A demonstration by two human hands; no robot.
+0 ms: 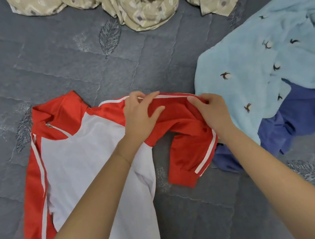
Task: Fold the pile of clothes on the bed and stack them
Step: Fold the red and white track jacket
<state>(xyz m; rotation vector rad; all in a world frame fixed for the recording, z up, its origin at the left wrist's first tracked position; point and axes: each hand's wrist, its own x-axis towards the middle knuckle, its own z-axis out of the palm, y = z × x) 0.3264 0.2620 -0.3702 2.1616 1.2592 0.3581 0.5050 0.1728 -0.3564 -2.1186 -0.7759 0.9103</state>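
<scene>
Both hands on it: left hand (139,117) and right hand (211,111) pinch the red-and-white zip jacket's (89,152) white-striped red sleeve (185,128).

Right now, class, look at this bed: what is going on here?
A person is folding a red and white zip-up jacket spread on the grey quilted bed cover. The left hand and right hand both grip its red, white-striped sleeve. A light blue bird-print garment and a dark blue garment lie crumpled to the right, not yet folded.
</scene>
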